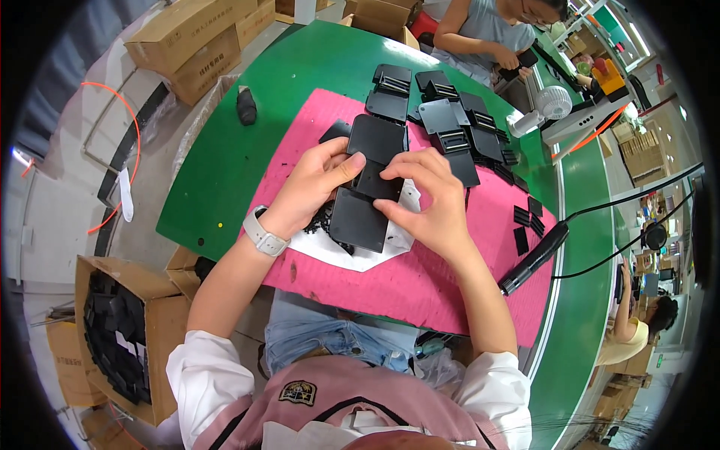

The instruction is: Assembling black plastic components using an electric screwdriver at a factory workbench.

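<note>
Over the pink mat (307, 289), my left hand (311, 184) grips a black hinged plastic part (361, 217) by its left side, thumb on top. The part has two flat square panels joined by a narrower middle section. My right hand (435, 199) pinches the right side of that middle section between thumb and fingers. Below it lies a white sheet (360, 259) with a pile of tiny black pieces (321, 221), partly hidden by my left hand and the part. Several similar black plastic parts (390, 97) lie overlapping at the far side of the mat.
Short black bars (521, 240) and a black electric screwdriver (536, 259) with a cable lie at right. A dark object (246, 105) rests on the green table (217, 176). A carton (166, 337) holding black parts stands lower left. Beyond a fan (553, 103), a co-worker (487, 34) handles something black.
</note>
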### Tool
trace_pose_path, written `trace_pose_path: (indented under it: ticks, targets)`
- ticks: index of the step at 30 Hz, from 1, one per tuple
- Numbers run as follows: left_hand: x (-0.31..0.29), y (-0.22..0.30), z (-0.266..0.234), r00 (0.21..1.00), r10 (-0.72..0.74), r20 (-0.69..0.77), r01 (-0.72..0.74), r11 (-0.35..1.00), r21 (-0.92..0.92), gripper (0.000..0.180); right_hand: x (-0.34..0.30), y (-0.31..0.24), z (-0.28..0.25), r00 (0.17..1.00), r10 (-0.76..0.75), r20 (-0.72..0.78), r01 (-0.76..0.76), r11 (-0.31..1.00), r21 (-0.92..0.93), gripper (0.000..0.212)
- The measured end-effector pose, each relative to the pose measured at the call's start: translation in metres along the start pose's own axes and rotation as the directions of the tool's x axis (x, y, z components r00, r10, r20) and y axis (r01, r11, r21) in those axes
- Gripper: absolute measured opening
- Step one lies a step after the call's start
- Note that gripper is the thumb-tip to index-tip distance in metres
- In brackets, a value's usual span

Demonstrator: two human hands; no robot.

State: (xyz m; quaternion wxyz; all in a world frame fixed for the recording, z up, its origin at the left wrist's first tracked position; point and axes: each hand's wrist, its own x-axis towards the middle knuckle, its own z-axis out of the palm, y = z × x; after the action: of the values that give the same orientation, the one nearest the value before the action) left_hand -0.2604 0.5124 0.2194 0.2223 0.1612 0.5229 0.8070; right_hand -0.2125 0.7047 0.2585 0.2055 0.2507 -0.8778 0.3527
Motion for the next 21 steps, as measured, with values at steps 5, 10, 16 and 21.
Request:
trace_pose_path:
  ticks: [5, 10, 16, 21]
  targets:
    - [-0.001, 0.001, 0.000, 0.998, -0.015, 0.057, 0.013, 1.000, 0.027, 0.040, 0.002, 0.000, -0.003, 0.999, 0.011, 0.040, -0.014, 0.997, 0.074, 0.030]
    - [-0.002, 0.001, 0.001, 0.997, -0.011, 0.074, 0.010, 1.000, 0.007, 0.040, -0.003, -0.003, 0.007, 0.998, -0.055, 0.033, 0.052, 0.996, 0.079, 0.025]
    - [-0.004, 0.005, 0.001, 0.973, 0.221, -0.063, -0.172, 0.882, 0.440, 0.025, -0.029, -0.008, -0.033, 0.996, 0.089, -0.018, -0.090, 0.993, -0.079, 0.022]
    - [-0.007, 0.004, -0.001, 0.840, 0.360, 0.406, -0.487, 0.168, 0.857, 0.021, -0.080, -0.018, -0.064, 0.962, 0.266, 0.053, -0.261, 0.961, -0.093, 0.025]
